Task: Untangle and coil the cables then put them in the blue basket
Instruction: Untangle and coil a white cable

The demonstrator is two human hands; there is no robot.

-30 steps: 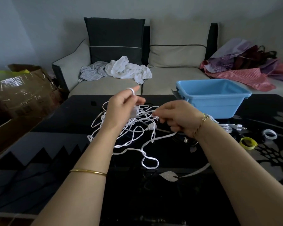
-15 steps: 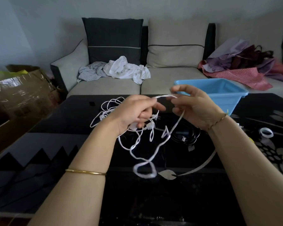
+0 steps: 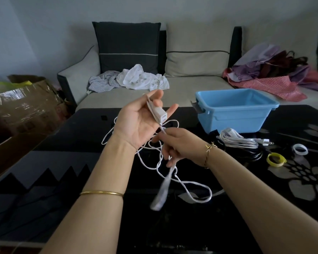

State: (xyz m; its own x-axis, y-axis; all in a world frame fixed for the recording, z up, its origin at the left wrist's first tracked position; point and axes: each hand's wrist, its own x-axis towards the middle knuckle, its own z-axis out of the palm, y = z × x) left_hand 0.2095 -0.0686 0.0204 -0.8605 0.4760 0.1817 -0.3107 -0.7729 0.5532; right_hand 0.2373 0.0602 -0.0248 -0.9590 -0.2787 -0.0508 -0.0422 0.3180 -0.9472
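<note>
My left hand [image 3: 138, 123] is raised palm up over the black table, with a white adapter block [image 3: 159, 114] and strands of the white cable lying across its fingers. Just below it, my right hand [image 3: 180, 145] pinches the same white cable [image 3: 187, 187], whose loops hang down and trail onto the table. The blue basket [image 3: 235, 110] stands empty at the back right of the table. A bundled white cable [image 3: 237, 139] lies in front of the basket, on top of a black cable [image 3: 253, 153].
A yellow tape ring [image 3: 276, 159] and a white ring [image 3: 300, 149] lie on the black glass table [image 3: 44, 171] at the right. Behind it, a sofa [image 3: 191, 92] holds cushions and clothes. A cardboard box [image 3: 20, 101] sits at the left.
My left hand has turned palm up and risen, showing the adapter block. My right hand has dropped from beside the basket to just under the left, drawing the cable down.
</note>
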